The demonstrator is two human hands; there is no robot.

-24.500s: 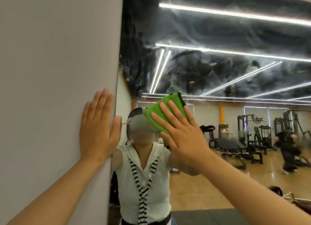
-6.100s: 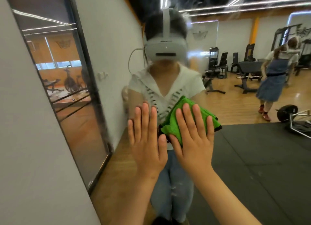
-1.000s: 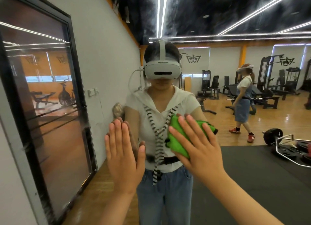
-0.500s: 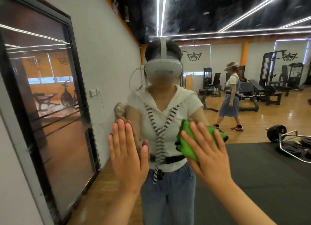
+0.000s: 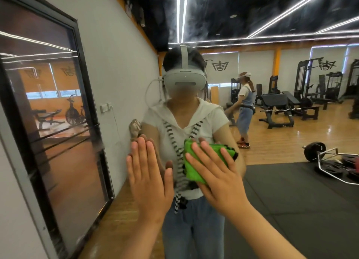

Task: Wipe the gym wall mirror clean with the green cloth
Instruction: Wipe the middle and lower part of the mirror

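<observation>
Right hand (image 5: pixel 215 173) and green cloth (image 5: pixel 191 174) have slid left vs half a second ago, now just beside left hand (image 5: pixel 149 177). Cloth sits bunched against the wall mirror (image 5: pixel 291 200), over the reflected person's (image 5: pixel 186 123) torso, pinned under the right hand. Right fingers are straight and splayed across it, pressing, not curled. Left hand lies flat on the glass, fingers straight and together, thumb out, holding nothing. Reflection shows the wearer in white top and grey headset (image 5: pixel 184 80), a second person (image 5: pixel 244 107) on the wood floor behind, a barbell (image 5: pixel 314 152) at the edge of the black mat (image 5: pixel 301 220), and a black-framed door (image 5: pixel 58 123) on the left.
</observation>
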